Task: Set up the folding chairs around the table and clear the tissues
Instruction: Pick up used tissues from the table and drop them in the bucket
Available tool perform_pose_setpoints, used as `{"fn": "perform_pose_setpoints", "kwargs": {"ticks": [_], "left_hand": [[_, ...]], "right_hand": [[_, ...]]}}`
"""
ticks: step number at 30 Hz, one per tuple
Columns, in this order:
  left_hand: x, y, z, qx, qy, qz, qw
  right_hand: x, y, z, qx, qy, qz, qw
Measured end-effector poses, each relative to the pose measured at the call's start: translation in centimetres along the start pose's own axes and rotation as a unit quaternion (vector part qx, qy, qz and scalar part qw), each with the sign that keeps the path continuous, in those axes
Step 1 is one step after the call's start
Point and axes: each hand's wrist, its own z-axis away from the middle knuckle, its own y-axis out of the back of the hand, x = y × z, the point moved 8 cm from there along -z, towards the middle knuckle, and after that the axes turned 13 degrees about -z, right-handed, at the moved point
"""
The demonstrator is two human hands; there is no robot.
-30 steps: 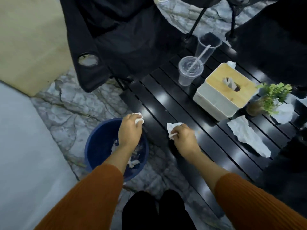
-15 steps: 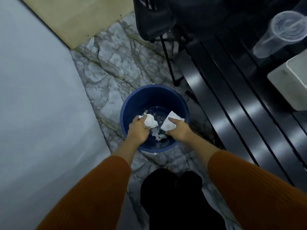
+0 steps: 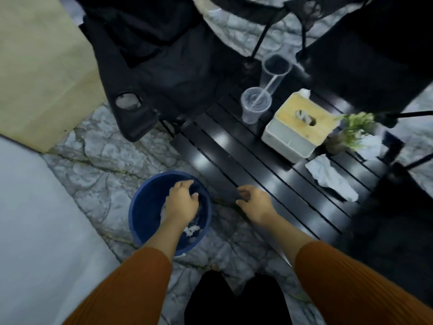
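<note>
My left hand (image 3: pixel 182 201) hovers over the blue bucket (image 3: pixel 143 207) on the floor, fingers loosely apart and holding nothing. White tissues (image 3: pixel 191 230) lie in the bucket's bottom. My right hand (image 3: pixel 254 202) is at the near edge of the black slatted table (image 3: pixel 234 158), fingers curled and apart, empty. A crumpled white tissue (image 3: pixel 330 177) lies on the table to the right. Another tissue (image 3: pixel 371 146) sits under the small plant. A black folding chair (image 3: pixel 152 66) stands open at the table's far left side; a second black chair (image 3: pixel 375 55) is at the far right.
On the table stand two clear plastic cups (image 3: pixel 255 104) with a straw, a white tissue box with a wooden lid (image 3: pixel 297 127) and a small potted plant (image 3: pixel 351 130). The floor is grey marble (image 3: pixel 93 160), with a beige mat (image 3: pixel 35 66) at the left.
Both hands let go of their tissues into the bucket. My right hand moved back up to the table's edge, and my view swung up to the table.
</note>
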Motion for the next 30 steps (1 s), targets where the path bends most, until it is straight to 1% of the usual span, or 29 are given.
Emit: {"fn": "perform_pose_setpoints", "kwargs": {"ticks": [4, 8, 13, 16, 19, 22, 25, 26, 28, 30], "left_hand": [[10.2, -0.1, 1.0, 0.009, -0.09, -0.007, 0.996], [19.5, -3.2, 2.0, -0.002, -0.157, -0.033, 0.987], [28.6, -9.1, 2.3, -0.018, -0.173, -0.041, 0.984], [32.9, -12.5, 1.6, -0.019, -0.174, -0.052, 0.983], [35.8, -15.2, 0.0, -0.016, -0.156, -0.081, 0.984], [37.5, -17.4, -1.8, -0.014, -0.137, -0.122, 0.983], [38.0, -18.6, -3.0, 0.005, -0.127, -0.157, 0.979], [38.0, -18.8, -3.2, 0.013, -0.128, -0.15, 0.98], [37.8, -19.0, -3.4, 0.018, -0.132, -0.098, 0.986], [37.5, -19.4, -3.2, 0.004, -0.132, -0.036, 0.991]], "right_hand": [[1.8, 7.3, 2.2, 0.059, -0.006, -0.047, 0.997], [5.4, 14.0, 4.0, 0.113, 0.001, -0.076, 0.991], [11.1, 23.7, 3.7, 0.24, 0.009, -0.088, 0.967], [13.8, 28.9, 1.6, 0.287, 0.008, -0.074, 0.955], [14.3, 32.3, -1.9, 0.296, 0.043, 0.028, 0.954], [13.7, 34.7, -5.8, 0.301, 0.072, 0.138, 0.941], [13.5, 36.0, -10.1, 0.267, 0.07, 0.2, 0.94], [13.8, 36.1, -11.6, 0.242, 0.06, 0.215, 0.944], [14.4, 36.2, -14.0, 0.196, 0.038, 0.236, 0.951], [14.0, 36.5, -15.0, 0.19, 0.06, 0.238, 0.951]]}}
